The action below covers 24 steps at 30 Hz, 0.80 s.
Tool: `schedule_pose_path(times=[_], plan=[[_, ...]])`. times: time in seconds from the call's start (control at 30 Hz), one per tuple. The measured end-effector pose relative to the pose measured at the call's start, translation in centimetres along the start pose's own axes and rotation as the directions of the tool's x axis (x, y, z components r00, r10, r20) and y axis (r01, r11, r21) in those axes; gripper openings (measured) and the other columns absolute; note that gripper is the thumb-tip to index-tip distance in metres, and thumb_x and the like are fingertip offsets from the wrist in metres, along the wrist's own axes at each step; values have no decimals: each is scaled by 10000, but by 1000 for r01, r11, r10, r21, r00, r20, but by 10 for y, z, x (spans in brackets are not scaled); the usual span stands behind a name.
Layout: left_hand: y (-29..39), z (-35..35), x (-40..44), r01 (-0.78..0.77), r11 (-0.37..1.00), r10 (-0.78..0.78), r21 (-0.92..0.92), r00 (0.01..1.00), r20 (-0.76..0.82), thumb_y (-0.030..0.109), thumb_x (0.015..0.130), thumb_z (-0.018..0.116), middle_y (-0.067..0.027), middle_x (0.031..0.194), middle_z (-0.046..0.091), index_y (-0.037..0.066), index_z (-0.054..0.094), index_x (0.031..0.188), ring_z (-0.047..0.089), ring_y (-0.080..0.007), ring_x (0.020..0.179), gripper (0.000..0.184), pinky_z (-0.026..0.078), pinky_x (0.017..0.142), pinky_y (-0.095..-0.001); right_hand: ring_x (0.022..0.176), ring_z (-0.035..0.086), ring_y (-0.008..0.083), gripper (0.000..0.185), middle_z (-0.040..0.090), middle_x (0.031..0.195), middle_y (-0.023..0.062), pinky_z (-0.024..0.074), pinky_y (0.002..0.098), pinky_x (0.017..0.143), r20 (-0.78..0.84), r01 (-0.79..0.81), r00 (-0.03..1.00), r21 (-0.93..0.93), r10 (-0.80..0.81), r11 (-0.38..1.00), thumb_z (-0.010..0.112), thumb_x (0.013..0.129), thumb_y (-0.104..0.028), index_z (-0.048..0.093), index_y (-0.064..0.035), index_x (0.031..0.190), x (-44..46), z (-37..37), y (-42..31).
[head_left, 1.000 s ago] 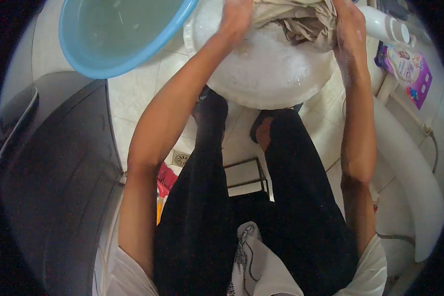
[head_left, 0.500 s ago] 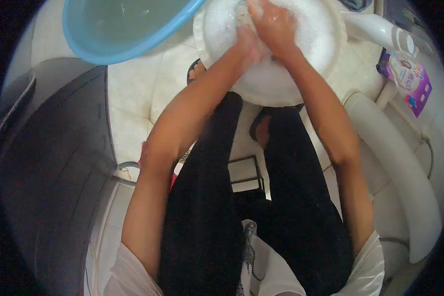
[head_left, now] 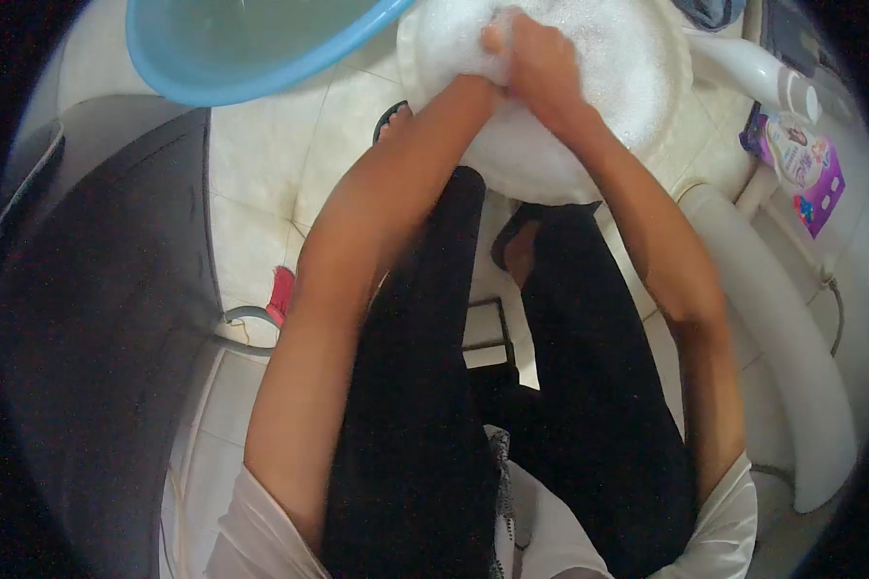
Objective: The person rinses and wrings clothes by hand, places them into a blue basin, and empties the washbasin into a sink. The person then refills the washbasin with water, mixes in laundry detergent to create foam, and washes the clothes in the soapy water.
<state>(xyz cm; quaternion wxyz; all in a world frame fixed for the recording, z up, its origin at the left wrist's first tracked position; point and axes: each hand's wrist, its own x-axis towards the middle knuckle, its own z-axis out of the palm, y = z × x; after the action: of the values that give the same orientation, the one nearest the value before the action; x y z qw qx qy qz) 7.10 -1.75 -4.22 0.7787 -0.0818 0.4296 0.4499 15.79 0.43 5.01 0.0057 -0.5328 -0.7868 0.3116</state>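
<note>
A white basin with a wavy rim, full of white suds, stands at the top centre, just beyond my knees. Over its middle, my right hand is closed with curled fingers; whatever it may grip is hidden. My left hand reaches into the foam beside it, its fingers hidden by suds and blur. The two hands are close together. No cloth can be made out in the foam.
A blue tub of cloudy water is at the upper left, above a dark grey panel. On the right are a white curved pipe, a white tube and a purple packet. A red object lies by my left arm.
The beige cloth held between both hands a second ago is out of sight. My hands have come together over the foam, and the basin sits further right in view.
</note>
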Motion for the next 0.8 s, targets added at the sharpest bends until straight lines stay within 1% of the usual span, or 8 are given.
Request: schedule_pose_path(times=[0.07,0.1,0.13,0.2,0.33,0.4,0.63,0.8], plan=[[1,0,-3,-58,997,57,54,998,17,469,1083,245,-111,1441,573,93,508,1451,551,-292,1314,588,460,1104,-487,1019,640,363,670,665,1088,209,481,542,877,-173,167,962,-240,-212,956,662,940,-352,477,34,1456,-24,4,-18],[2,-1,-4,-79,994,77,77,997,27,466,1082,253,-112,1444,570,92,502,1454,547,-292,1318,584,456,1108,-485,966,644,366,703,678,1011,206,485,531,844,-252,253,912,-273,-323,928,650,953,-401,465,28,1478,-24,14,-9],[5,0,-4,-96,991,93,97,995,34,463,1081,260,-113,1447,566,90,497,1458,543,-292,1322,580,453,1111,-482,966,644,366,703,678,1011,206,485,531,844,-249,252,914,-271,-320,929,650,953,-401,465,28,1478,-17,24,-1],[8,3,-2,-124,982,119,140,992,38,457,1079,275,-115,1453,559,87,486,1465,534,-291,1329,575,446,1117,-477,952,640,370,612,678,978,199,479,537,847,-383,163,846,-476,-371,864,632,969,-372,529,18,1430,10,42,15],[10,13,3,-173,961,170,217,985,35,445,1076,304,-120,1465,544,81,463,1479,518,-290,1344,567,431,1130,-466,931,637,375,505,678,982,201,484,538,824,-427,90,841,-494,-332,865,599,989,-328,599,6,1368,62,55,57],[10,15,4,-188,951,184,245,982,36,439,1074,319,-122,1471,537,77,452,1486,509,-290,1352,565,424,1137,-461,879,641,384,372,681,959,214,496,527,779,-491,129,692,-637,-529,760,563,1001,-271,674,-6,1237,74,54,61],[8,9,-5,-220,927,212,303,975,58,418,1067,370,-130,1492,512,66,414,1510,480,-287,1378,568,399,1159,-443,934,646,383,403,678,1017,224,501,513,856,-480,131,810,-413,-337,901,554,971,-235,641,29,1262,107,59,91],[11,4,-5,-240,912,225,332,971,83,403,1062,406,-135,1506,494,58,386,1528,459,-286,1397,580,381,1176,-429,979,650,382,433,676,1065,233,504,501,920,-469,47,848,-399,-248,916,546,946,-204,614,59,1283,98,87,105]])
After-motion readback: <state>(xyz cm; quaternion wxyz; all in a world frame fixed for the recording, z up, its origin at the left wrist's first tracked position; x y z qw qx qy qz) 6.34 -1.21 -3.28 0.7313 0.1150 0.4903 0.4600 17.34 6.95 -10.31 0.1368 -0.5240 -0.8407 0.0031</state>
